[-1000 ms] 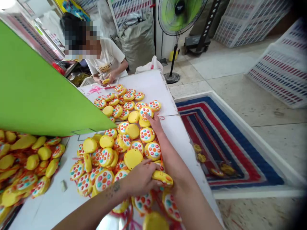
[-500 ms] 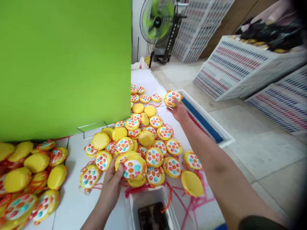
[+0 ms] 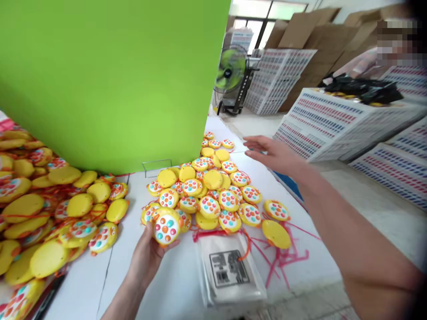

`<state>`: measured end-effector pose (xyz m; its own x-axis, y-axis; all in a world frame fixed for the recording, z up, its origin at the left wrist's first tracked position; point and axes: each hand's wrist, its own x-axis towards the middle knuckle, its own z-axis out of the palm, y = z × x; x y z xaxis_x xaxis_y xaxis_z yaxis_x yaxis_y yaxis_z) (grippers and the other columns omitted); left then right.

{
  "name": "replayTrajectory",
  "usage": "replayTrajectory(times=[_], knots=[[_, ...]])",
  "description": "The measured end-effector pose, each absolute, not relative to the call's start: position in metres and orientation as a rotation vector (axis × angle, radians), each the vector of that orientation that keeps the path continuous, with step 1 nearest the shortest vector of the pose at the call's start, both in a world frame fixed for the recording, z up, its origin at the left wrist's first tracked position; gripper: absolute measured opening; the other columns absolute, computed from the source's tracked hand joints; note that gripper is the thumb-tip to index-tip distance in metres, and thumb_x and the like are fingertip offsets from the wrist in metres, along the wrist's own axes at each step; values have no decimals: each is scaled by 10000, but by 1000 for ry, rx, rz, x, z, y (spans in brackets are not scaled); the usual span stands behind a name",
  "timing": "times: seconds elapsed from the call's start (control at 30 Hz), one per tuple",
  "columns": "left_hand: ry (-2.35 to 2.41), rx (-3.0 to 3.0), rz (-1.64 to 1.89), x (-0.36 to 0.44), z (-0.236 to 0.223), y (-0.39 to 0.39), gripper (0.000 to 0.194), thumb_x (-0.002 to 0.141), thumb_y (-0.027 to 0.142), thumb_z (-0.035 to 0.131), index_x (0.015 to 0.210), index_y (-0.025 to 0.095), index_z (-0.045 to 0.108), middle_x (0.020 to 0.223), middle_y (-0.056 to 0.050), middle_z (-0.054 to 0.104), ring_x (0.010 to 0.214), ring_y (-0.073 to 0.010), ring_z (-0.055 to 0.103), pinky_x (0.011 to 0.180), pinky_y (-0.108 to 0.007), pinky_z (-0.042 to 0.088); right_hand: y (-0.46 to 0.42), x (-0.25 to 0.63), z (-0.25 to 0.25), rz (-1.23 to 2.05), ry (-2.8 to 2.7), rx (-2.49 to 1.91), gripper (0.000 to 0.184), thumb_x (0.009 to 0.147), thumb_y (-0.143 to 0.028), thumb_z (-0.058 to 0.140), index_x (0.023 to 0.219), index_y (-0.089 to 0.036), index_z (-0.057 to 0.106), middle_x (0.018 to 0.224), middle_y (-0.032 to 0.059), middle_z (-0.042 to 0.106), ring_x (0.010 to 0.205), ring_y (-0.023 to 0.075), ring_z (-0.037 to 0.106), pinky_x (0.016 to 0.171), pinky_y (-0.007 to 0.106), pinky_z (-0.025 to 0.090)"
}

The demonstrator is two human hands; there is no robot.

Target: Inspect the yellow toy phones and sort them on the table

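My left hand (image 3: 144,258) grips a round yellow toy (image 3: 165,227) with coloured dots on its white face, at the near edge of a pile of the same yellow toys (image 3: 213,195) on the white table (image 3: 167,284). My right hand (image 3: 271,153) hovers over the table's right side with fingers stretched out and nothing in it. A clear plastic bag with a printed label (image 3: 228,269) lies flat just right of my left hand, with an orange cord across it.
A big green panel (image 3: 110,80) stands over the table's back left. A second heap of yellow toys (image 3: 43,209) fills the left side. White crates (image 3: 336,120) stand on the floor to the right, a green fan (image 3: 230,71) behind, and another person (image 3: 390,49) at far right.
My right hand held a toy half a second ago and is now empty and open. My left hand has drawn its toy nearer. The view has swung right and up.
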<state>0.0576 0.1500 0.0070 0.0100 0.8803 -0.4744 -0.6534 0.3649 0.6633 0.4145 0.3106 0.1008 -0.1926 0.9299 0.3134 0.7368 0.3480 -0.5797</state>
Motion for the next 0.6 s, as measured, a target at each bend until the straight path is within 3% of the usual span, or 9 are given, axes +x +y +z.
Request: replayTrajectory(times=[0.1, 0.23, 0.37, 0.43, 0.6], knots=[[935, 322, 1243, 55, -8, 117, 378, 830, 296, 585, 1193, 211, 524, 1247, -88, 579, 946, -213, 644, 721, -371, 596, 236, 395, 115, 427, -2053, -1375, 453, 810, -450, 567, 1198, -215, 575, 1150, 93, 645, 998, 242, 619, 891, 436, 491], [851, 352, 1271, 59, -33, 55, 405, 792, 300, 634, 1170, 198, 533, 1183, -101, 608, 907, -209, 644, 709, -369, 590, 123, 337, 65, 747, -2030, -1267, 302, 830, -422, 559, 1050, -240, 656, 1088, 64, 667, 1023, 225, 605, 917, 412, 472], [906, 401, 1297, 57, -46, -12, 502, 757, 343, 669, 1205, 191, 503, 1102, -111, 633, 838, -210, 650, 656, -329, 576, 26, 259, -7, 1339, -1790, -1078, 399, 844, -410, 549, 1212, -256, 544, 1122, 78, 639, 955, 216, 624, 823, 388, 513], [908, 465, 1315, 54, -49, -40, 520, 749, 355, 674, 1213, 195, 501, 1104, -104, 633, 902, -219, 639, 723, -316, 556, -10, 227, -29, 1531, -1646, -910, 460, 828, -400, 586, 1257, -263, 493, 1188, 69, 597, 1061, 222, 577, 898, 375, 477], [908, 548, 1345, 43, -58, -92, 532, 737, 352, 686, 1219, 219, 505, 1106, -70, 636, 1027, -220, 592, 894, -326, 480, -67, 191, -42, 1716, -1448, -796, 418, 842, -440, 552, 1207, -241, 503, 1113, 52, 609, 984, 211, 584, 842, 343, 492]])
